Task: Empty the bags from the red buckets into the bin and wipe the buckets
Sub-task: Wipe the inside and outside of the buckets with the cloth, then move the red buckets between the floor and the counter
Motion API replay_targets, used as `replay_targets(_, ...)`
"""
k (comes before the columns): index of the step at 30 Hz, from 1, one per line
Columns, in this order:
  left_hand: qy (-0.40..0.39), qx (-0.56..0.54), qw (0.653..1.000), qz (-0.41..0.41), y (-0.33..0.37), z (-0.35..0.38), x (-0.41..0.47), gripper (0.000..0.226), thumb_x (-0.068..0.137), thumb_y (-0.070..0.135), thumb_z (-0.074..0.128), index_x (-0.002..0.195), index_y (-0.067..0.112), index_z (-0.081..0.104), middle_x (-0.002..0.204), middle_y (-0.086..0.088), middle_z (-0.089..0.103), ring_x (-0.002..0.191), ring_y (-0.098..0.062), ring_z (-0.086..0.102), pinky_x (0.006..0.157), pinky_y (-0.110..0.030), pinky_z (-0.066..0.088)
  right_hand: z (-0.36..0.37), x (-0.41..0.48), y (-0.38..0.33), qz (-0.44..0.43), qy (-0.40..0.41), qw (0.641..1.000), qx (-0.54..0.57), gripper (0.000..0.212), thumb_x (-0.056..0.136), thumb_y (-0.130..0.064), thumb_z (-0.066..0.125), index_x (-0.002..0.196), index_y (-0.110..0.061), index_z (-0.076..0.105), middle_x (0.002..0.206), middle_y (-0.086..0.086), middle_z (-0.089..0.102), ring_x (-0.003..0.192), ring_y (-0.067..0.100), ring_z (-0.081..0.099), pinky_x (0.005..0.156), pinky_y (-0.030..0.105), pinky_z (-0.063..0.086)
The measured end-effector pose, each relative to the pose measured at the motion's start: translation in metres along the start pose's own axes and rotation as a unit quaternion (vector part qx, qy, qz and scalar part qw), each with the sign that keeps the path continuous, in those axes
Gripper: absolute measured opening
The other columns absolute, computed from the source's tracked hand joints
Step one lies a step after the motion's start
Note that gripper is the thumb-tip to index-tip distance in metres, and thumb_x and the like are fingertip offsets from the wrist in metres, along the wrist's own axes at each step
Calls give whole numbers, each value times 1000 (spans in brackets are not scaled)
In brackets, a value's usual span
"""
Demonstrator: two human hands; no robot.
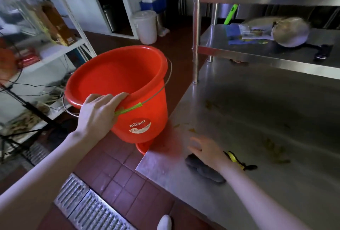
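One red bucket (128, 86) hung at centre-left of the frame, off the floor and tilted so that its mouth faced up and toward the upper left. Its inside looked bare, with no bag showing. The left hand (100, 113) held it by the near rim alone, fingers hooked over the edge and curled tight. The wire handle (128, 109) with its green grip drooped loose down the side. The bucket's base was just beside the corner of the steel counter (257, 110). A sliver of another red rim (142, 147) showed beneath it, too little to identify.

At lower centre-right the right hand (207, 153) lay over a dark cloth (204, 170) on the counter, fingers spread and fairly straight, not closed round it. Blur hid whether the palm pressed down.

Wiping seemed to be the step in hand. A one-handed hold on a smooth rim could have slipped once the cloth pushed against the wall, dropping the bucket onto the tiled floor (119, 174). The base could have knocked the counter corner if it swung inward. Brownish scraps (274, 146) smeared on the counter near the cloth could have been picked up and carried into the bucket. A yellow-and-black strap (237, 161) beside the wrist might have snagged as the cloth was lifted.
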State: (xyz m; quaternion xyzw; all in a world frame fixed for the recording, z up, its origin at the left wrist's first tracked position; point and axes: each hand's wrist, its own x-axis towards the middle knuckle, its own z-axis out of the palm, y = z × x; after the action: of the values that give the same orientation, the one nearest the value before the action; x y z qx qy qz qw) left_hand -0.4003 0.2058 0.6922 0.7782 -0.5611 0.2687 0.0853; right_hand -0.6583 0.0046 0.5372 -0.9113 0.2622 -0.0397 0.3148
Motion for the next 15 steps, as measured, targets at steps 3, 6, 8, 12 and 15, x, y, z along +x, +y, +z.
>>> replay_targets(3, 6, 10, 1000, 19, -12, 6, -15, 39, 86, 23, 61, 124, 16, 61, 77, 1, 63, 74, -26, 68, 80, -41, 46, -20, 21, -40, -28, 86, 989, 115, 35, 94, -26, 60, 128, -20, 60, 126, -1, 64, 115, 11, 59, 99, 22, 43)
replay_targets(6, 10, 17, 999, 41, -28, 14, -28, 34, 92, 24, 56, 124, 14, 63, 78, 1, 63, 75, -24, 68, 80, -39, 45, -36, 39, -87, -47, 155, 967, 195, 30, 95, -26, 58, 125, -24, 61, 115, -12, 65, 97, -8, 57, 84, -1, 36)
replay_targets(8, 16, 23, 998, 49, -41, 21, -34, 33, 94, 24, 56, 124, 14, 63, 80, 1, 62, 74, -24, 68, 80, -39, 45, -42, 51, -118, -47, 178, 951, 248, 28, 95, -27, 57, 123, -24, 61, 107, -10, 66, 89, -6, 61, 75, 0, 39)
replay_targets(12, 19, 25, 998, 48, -72, 36, -56, 34, 92, 21, 61, 126, 16, 63, 81, 2, 60, 73, -22, 66, 82, -39, 44, -43, 85, -173, 17, 259, 942, 213, 27, 93, -35, 60, 110, -16, 66, 92, -1, 67, 85, 14, 63, 79, 26, 51)
replay_targets(15, 18, 29, 998, 49, -101, 45, -77, 45, 82, 10, 70, 126, 15, 63, 80, 2, 59, 72, -22, 65, 83, -39, 43, -29, 119, -210, 73, 181, 970, 149, 45, 90, -50, 58, 114, -12, 65, 101, 4, 68, 100, 22, 62, 89, 37, 50)
